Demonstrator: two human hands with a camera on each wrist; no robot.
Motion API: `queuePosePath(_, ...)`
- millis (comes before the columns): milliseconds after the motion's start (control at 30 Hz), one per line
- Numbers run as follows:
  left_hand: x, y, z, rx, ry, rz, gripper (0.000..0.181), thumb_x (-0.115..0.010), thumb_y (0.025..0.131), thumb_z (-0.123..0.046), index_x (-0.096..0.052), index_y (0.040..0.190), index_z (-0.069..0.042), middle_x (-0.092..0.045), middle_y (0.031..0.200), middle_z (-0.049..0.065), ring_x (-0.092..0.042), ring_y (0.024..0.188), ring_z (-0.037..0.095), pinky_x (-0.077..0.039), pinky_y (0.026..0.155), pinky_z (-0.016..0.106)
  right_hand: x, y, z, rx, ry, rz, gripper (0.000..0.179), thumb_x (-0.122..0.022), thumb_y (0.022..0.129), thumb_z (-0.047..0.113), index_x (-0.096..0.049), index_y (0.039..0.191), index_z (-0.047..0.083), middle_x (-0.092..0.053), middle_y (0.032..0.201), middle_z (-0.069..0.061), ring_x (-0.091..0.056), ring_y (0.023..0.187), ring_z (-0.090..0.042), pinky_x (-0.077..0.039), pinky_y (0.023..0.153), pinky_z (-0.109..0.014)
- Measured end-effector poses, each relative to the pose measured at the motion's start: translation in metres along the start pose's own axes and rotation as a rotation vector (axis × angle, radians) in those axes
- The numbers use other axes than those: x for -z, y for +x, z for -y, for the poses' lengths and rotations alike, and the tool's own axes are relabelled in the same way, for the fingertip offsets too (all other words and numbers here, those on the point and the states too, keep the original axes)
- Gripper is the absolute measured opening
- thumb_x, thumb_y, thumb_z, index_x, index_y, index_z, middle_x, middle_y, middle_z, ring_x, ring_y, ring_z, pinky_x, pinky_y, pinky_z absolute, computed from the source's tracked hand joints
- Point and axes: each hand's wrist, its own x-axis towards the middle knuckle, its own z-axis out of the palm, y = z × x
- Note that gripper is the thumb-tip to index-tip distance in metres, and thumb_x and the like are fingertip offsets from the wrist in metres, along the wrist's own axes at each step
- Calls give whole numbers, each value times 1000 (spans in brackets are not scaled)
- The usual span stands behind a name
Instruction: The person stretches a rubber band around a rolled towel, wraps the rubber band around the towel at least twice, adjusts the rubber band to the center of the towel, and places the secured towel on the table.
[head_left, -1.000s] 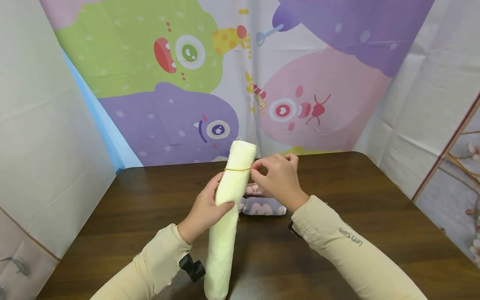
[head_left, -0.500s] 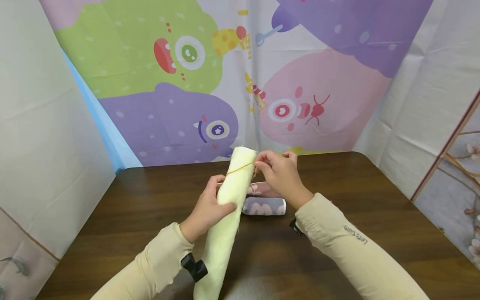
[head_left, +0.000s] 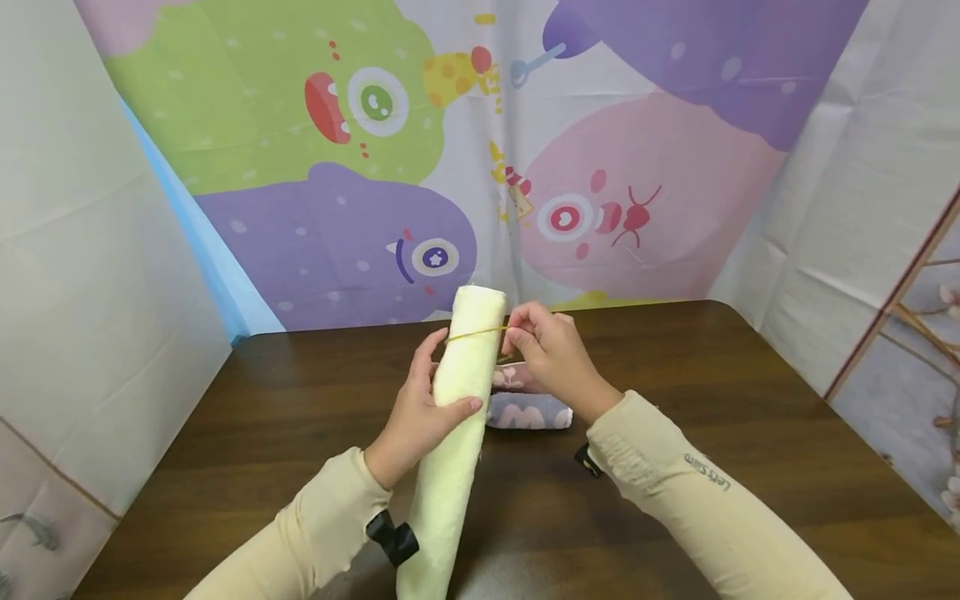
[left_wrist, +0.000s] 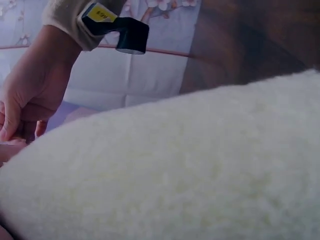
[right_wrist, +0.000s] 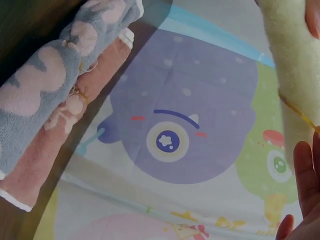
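A pale yellow rolled towel is held up at a slant over the table. My left hand grips it around the upper half, thumb across the near side. A thin yellow rubber band crosses the roll near its top. With thumb and index finger, my right hand pinches the band and draws it off the roll's right side. The towel fills much of the left wrist view. In the right wrist view the band slants over the roll toward the right fingertips. The roll's far side is hidden.
Behind the held roll, a blue-grey patterned rolled towel and a pink one lie side by side on the brown wooden table. A cartoon-print curtain hangs along the table's back edge.
The band went from level to slanted and back to nearly level, pulled a little away from the roll. The roll's top dipped, then rose and shifted slightly left.
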Motion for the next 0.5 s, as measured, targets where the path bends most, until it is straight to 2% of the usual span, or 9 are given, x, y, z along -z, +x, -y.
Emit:
queuePosePath(100, 0, -3, -1, -85, 38, -31, 76, -72, 79, 4, -36, 145, -6, -56, 121, 26, -59, 97, 35, -54, 74, 42, 0, -1, -2, -18, 11, -18, 7, -56, 89, -10, -51, 91, -4, -61, 67, -10, -57, 60, -24, -39, 55, -26)
queuePosePath(167, 0, -4, -1, -123, 53, -52, 71, -70, 81, 4, -39, 145, -3, -52, 132, 25, -59, 102, 36, -54, 76, 42, 1, -2, -4, 18, -44, -13, 7, -56, 88, -10, -55, 94, -6, -62, 69, -11, -58, 63, -25, -42, 62, -29)
queuePosePath(233, 0, -4, 0, -145, 59, -77, 66, -67, 84, 5, -40, 144, -1, -47, 139, 22, -58, 108, 37, -53, 79, 44, 4, -4, -6, 104, -185, 33, 11, -58, 85, -11, -61, 93, -5, -64, 71, -10, -59, 67, -25, -45, 69, -34)
queuePosePath(300, 0, -2, 3, -152, 74, -107, 62, -65, 85, 6, -43, 142, 0, -47, 138, 22, -56, 111, 36, -52, 81, 45, 7, -6, -8, 204, -368, 92, 13, -63, 80, -10, -69, 89, -2, -66, 73, -9, -60, 69, -24, -46, 80, -41)
queuePosePath(400, 0, 0, 6, -136, 104, -136, 57, -64, 85, 7, -47, 140, -1, -49, 137, 20, -55, 114, 34, -50, 85, 46, 9, -10, -10, 302, -616, 198, 12, -71, 77, -4, -74, 87, 2, -68, 74, -7, -63, 71, -22, -46, 89, -45)
queuePosePath(500, 0, 1, 8, -111, 111, -148, 55, -62, 86, 7, -49, 139, -2, -49, 136, 20, -53, 117, 33, -49, 88, 47, 9, -14, -14, 345, -675, 293, 10, -75, 78, 4, -73, 88, 3, -67, 71, -5, -62, 67, -19, -47, 88, -44)
